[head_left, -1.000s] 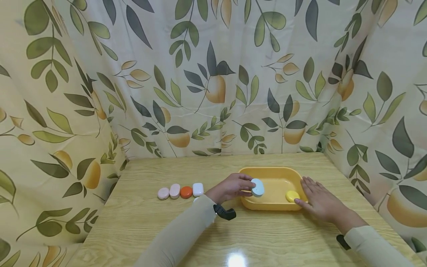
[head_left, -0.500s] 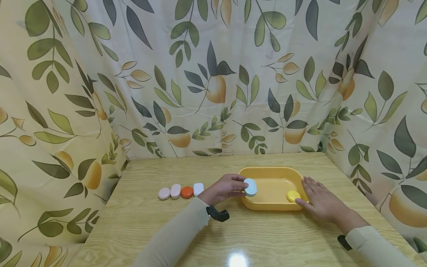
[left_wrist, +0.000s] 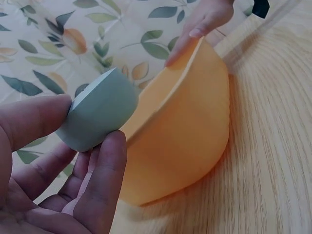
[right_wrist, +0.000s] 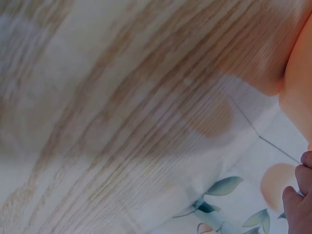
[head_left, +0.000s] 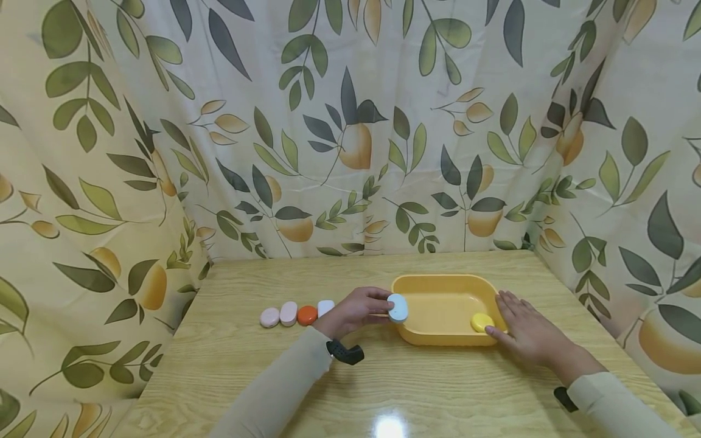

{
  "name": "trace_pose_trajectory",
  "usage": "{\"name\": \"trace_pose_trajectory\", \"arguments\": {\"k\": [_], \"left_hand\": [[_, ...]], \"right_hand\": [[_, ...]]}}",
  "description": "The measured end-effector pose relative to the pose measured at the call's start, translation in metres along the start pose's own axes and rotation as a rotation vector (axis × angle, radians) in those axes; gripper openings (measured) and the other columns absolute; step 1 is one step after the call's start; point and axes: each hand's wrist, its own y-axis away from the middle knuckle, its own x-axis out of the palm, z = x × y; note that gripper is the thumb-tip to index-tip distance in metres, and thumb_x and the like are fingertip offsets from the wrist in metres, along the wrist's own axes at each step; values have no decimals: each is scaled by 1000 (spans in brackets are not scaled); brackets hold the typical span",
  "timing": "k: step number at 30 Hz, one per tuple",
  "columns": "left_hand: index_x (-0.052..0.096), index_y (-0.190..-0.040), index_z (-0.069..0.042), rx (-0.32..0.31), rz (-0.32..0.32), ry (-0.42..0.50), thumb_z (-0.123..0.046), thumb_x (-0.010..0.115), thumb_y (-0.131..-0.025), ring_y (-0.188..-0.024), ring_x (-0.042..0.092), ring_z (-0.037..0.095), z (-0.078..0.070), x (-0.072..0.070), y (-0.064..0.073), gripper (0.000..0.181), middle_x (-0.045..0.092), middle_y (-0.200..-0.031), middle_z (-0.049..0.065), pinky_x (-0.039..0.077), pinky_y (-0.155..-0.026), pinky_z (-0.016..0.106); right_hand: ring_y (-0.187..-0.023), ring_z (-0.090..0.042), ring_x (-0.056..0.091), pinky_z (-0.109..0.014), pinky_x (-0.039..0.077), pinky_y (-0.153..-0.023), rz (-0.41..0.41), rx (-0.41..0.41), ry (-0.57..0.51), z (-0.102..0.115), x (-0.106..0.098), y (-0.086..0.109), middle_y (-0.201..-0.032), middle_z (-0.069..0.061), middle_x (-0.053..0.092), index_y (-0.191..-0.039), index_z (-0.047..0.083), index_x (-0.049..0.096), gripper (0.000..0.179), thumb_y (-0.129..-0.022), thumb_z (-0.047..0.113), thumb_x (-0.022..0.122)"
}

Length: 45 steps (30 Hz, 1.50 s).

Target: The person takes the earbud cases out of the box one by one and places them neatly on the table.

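My left hand [head_left: 356, 310] pinches a small light-blue oval block [head_left: 398, 308] between thumb and fingers, at the left rim of a yellow-orange plastic tray [head_left: 443, 339]. Seen from the left wrist, the block [left_wrist: 105, 109] is pale blue-green with a flat face and rounded side, held in front of the tray's outer wall [left_wrist: 190, 126]. My right hand [head_left: 528, 334] rests with straight fingers along the tray's right end. Inside the tray near the right thumb lies a yellow round piece [head_left: 481, 322].
Left of the tray, a row on the wooden table [head_left: 230, 365] holds a pale pink round piece [head_left: 269, 317], a pink oval one [head_left: 288, 314], an orange-red round one [head_left: 307, 315] and a white squarish one [head_left: 325, 307], partly behind the left hand. A leaf-patterned curtain [head_left: 339, 201] surrounds the table.
My left hand has moved left with the light-blue block, from over the tray to its left rim. My right hand and the yellow piece stay where they were.
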Motion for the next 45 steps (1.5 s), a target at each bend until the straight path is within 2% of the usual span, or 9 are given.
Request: {"name": "trace_pose_trajectory", "arguments": {"k": [9, 16, 26, 32, 41, 45], "left_hand": [[62, -120, 3, 7, 1, -3, -6, 67, -92, -95, 67, 24, 1, -11, 12, 30, 67, -108, 13, 56, -85, 40], [61, -121, 4, -22, -38, -6, -6, 67, -92, -93, 66, 21, 4, -22, 25, 31, 66, -107, 12, 55, -85, 39], [59, -123, 5, -21, -39, 28, -4, 65, -93, -93, 66, 21, 11, -38, 40, 32, 66, -107, 11, 47, -97, 50], [57, -124, 8, -2, -33, 5, -3, 64, -93, -95, 66, 22, 11, -47, 46, 33, 66, -107, 11, 49, -94, 48], [54, -126, 8, -21, 3, -30, -7, 64, -94, -98, 64, 23, 17, -67, 61, 37, 66, -108, 10, 50, -95, 44], [56, -126, 6, -20, -18, -46, -9, 65, -94, -100, 65, 24, 18, -74, 67, 36, 65, -111, 11, 51, -94, 43]], "right_hand": [[-137, -52, 20, -59, 14, -113, 9, 2, -14, 1, -2, -1, -149, -38, 20, -144, -19, 22, 82, -101, 47, 46], [-137, -52, 19, -57, 11, -115, 20, 8, -21, 0, -1, -1, -150, -37, 20, -144, -19, 21, 83, -101, 48, 45], [-137, -51, 20, -55, 8, -116, 9, 4, -28, 0, 1, -1, -149, -37, 21, -144, -19, 22, 82, -101, 47, 46], [-138, -51, 19, -55, 6, -116, 17, 8, -36, -1, 1, -1, -150, -37, 20, -145, -18, 19, 82, -102, 47, 44], [-137, -52, 20, -56, 9, -115, 5, -1, -31, -3, 3, -2, -149, -37, 21, -144, -19, 22, 83, -101, 47, 46], [-137, -52, 21, -56, 10, -115, -1, -4, -27, -3, 2, -2, -149, -38, 22, -143, -19, 23, 83, -101, 48, 47]]}}
